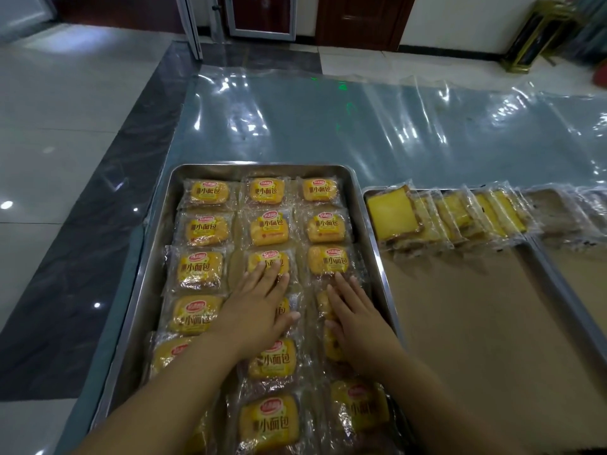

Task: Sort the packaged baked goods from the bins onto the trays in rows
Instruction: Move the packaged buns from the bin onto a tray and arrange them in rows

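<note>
A steel tray (154,257) in front of me holds yellow packaged small breads (207,192) laid in three columns of several rows. My left hand (259,307) lies flat, fingers apart, on the middle column, covering one pack and touching the one beyond it. My right hand (354,316) lies flat on the right column over a pack (323,303), fingertips at the pack above. Neither hand grips anything. A second steel tray (371,205) to the right holds a row of overlapping packaged yellow cake slices (391,211) along its far edge.
Brown paper (466,323) lines the right tray below the slices. A third tray (558,270) with more clear packs (588,208) lies at the far right. Shiny plastic sheeting (361,126) covers the table beyond the trays. The table's left edge drops to a tiled floor (49,142).
</note>
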`<action>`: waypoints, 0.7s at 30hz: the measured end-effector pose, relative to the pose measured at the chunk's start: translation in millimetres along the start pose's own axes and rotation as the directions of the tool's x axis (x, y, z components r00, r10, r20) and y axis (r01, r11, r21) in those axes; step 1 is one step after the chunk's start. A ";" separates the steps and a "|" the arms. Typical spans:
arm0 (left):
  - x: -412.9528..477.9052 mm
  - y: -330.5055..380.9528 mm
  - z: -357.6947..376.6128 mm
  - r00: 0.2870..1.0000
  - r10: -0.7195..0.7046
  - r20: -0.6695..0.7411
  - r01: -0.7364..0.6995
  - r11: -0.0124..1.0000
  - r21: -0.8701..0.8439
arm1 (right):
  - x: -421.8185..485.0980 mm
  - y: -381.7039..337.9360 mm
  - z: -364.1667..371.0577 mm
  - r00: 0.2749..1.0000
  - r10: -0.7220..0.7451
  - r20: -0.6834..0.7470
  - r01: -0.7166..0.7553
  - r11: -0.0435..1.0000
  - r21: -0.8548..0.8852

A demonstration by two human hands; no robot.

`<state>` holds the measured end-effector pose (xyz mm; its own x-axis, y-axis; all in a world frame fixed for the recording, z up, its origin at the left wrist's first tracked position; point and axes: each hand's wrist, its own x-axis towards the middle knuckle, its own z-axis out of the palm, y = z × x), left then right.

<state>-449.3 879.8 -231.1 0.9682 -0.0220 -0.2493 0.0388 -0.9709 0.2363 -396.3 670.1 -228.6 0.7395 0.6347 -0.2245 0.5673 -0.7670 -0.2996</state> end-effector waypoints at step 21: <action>-78.9 50.4 6.7 0.946 -0.127 -0.298 0.080 0.983 -0.166 | -63.6 -4.1 -0.2 0.982 -0.070 -0.177 0.084 0.994 0.073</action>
<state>-525.4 831.0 -205.8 0.9847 0.1736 0.0140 0.1563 -0.9163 0.3687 -445.6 632.8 -213.0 0.7502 0.6603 -0.0354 0.5997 -0.7020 -0.3842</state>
